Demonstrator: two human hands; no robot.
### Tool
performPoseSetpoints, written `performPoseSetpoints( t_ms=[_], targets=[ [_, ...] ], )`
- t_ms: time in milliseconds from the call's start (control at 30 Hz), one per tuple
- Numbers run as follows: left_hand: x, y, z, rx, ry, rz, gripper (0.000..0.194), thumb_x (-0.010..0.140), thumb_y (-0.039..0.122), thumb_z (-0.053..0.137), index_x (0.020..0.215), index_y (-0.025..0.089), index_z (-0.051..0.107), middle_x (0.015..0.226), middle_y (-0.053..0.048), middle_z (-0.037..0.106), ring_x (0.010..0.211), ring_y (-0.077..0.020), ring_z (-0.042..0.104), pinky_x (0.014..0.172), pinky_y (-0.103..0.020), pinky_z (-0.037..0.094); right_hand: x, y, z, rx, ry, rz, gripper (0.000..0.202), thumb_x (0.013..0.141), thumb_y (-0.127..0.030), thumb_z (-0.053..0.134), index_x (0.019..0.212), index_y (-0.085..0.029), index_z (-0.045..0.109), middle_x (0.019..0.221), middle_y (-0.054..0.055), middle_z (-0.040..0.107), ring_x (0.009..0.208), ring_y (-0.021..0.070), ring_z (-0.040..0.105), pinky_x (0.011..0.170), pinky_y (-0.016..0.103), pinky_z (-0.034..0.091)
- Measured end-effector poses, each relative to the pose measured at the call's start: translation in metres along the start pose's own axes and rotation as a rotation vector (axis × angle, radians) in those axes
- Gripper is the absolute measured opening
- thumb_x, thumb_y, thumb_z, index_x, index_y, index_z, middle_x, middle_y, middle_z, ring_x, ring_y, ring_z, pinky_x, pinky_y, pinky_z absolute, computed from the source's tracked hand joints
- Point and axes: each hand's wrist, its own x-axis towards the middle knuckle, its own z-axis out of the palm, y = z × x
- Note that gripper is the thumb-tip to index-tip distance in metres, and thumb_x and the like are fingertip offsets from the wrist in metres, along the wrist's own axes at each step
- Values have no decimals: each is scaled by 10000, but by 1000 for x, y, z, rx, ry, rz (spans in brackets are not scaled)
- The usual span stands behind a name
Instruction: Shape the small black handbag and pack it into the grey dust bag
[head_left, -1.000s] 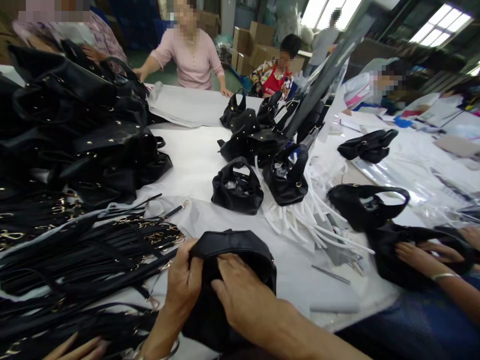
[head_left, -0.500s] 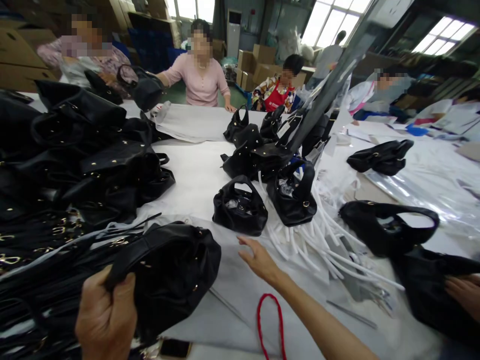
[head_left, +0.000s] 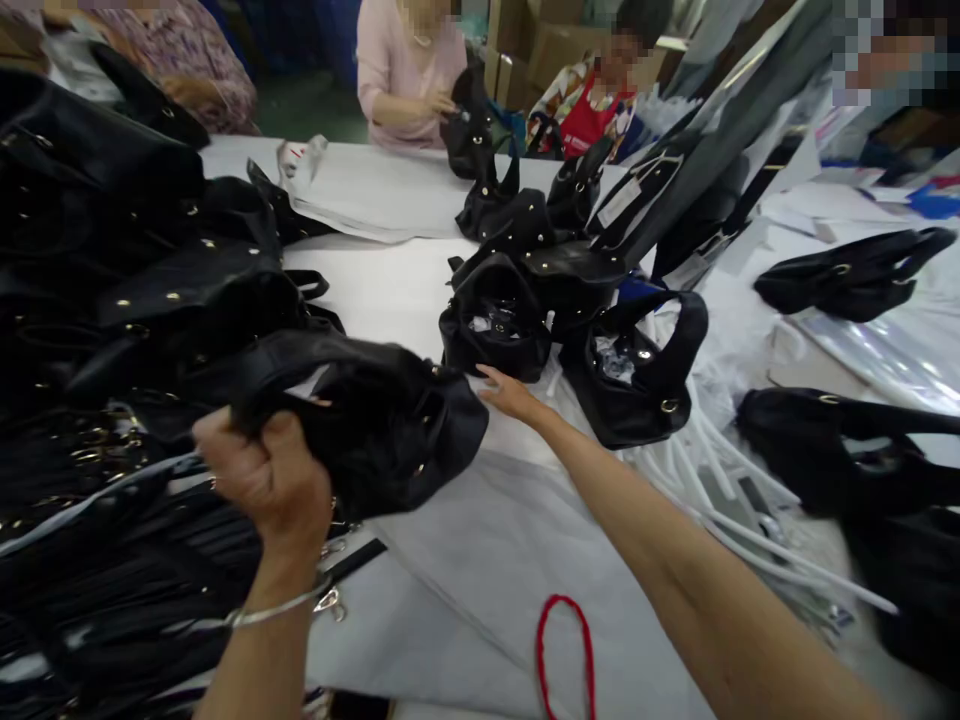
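Observation:
My left hand (head_left: 270, 470) grips a black handbag (head_left: 397, 430) by its handle, holding it over the table's left half. The bag is tilted, with its body toward the right. My right hand (head_left: 510, 392) is stretched forward with fingers apart and holds nothing. Its fingertips are at the lower edge of a standing black handbag (head_left: 495, 350); whether they touch it is unclear. Right of that hand stands another black handbag (head_left: 630, 400) with clear plastic inside. A red cord loop (head_left: 564, 650) lies on the table covering (head_left: 480, 560) near the front.
Piled black bags (head_left: 97, 230) and black straps with metal clasps (head_left: 135, 590) fill the left side. White tubes (head_left: 705, 450) lie right of centre, beside a slanted metal post (head_left: 720, 150). Several people work across the table, one in a pink top (head_left: 382, 70) handling a bag.
My left hand and its bag have moved forward and right. My right hand has reached forward to the standing bag. The person in pink has brought a bag from the left to the right.

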Motion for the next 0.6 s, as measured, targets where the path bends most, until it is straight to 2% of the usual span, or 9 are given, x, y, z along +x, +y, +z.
performPoseSetpoints(
  t_ms=[67, 133, 200, 233, 300, 367, 433, 500, 600],
  targets=[
    [3, -8, 44, -90, -94, 52, 148, 907, 339, 485, 961, 205, 518, 851, -12, 481, 830, -199, 516, 853, -365, 450, -13, 4, 0, 33, 95, -7, 455, 837, -254, 577, 1293, -260, 565, 1174, 33, 679, 1055, 175, 635, 950, 322, 478],
    [1, -22, 80, -136, -245, 65, 153, 918, 302, 467, 962, 173, 537, 848, -25, 522, 809, -182, 528, 825, -333, 465, -42, 9, -2, 45, 218, 6, 310, 866, -287, 528, 1144, -224, 650, 1095, 37, 697, 1012, 176, 634, 929, 317, 473],
    [-6, -39, 102, -146, -403, 17, 186, 926, 281, 461, 1016, 149, 554, 903, -53, 588, 868, -188, 568, 856, -326, 472, -87, 15, -3, 45, 321, 48, 251, 862, -357, 536, 972, -192, 691, 954, 47, 707, 912, 189, 632, 861, 318, 473],
    [-9, -48, 106, -145, -456, -18, 213, 924, 276, 465, 1061, 140, 555, 970, -74, 615, 931, -196, 585, 893, -330, 470, -114, 19, -2, 44, 341, 76, 248, 848, -387, 555, 890, -185, 694, 875, 41, 700, 848, 188, 622, 815, 313, 469],
    [-17, -63, 103, -144, -509, -92, 294, 903, 280, 504, 1153, 130, 541, 1129, -118, 623, 1074, -221, 582, 972, -354, 452, -170, 26, 6, 63, 279, 156, 249, 814, -413, 592, 782, -183, 684, 755, 17, 670, 742, 169, 590, 728, 289, 444],
    [-23, -73, 91, -148, -555, -159, 386, 870, 301, 564, 1217, 136, 524, 1224, -139, 605, 1154, -241, 563, 1015, -382, 440, -224, 32, 21, 135, 161, 256, 254, 799, -407, 588, 725, -175, 657, 693, 1, 631, 684, 147, 548, 670, 269, 413],
    [-30, -78, 75, -152, -614, -192, 474, 837, 315, 615, 1266, 146, 502, 1283, -148, 580, 1203, -251, 539, 1037, -399, 431, -266, 30, 36, 266, 87, 352, 259, 782, -402, 580, 681, -165, 611, 636, -11, 571, 635, 130, 500, 623, 256, 387],
    [-36, -77, 61, -160, -661, -186, 586, 809, 311, 647, 1336, 150, 447, 1374, -168, 510, 1272, -258, 487, 1073, -411, 399, -294, 14, 43, 398, 60, 408, 279, 776, -422, 587, 667, -166, 577, 614, -16, 537, 615, 124, 479, 613, 254, 385],
    [-47, -71, 46, -191, -705, -235, 738, 779, 299, 668, 1419, 158, 329, 1452, -202, 413, 1324, -276, 435, 1079, -442, 387, -318, -41, 28, 539, -41, 340, 340, 815, -496, 585, 697, -177, 593, 680, 18, 602, 669, 142, 540, 671, 269, 431]
  ],
)
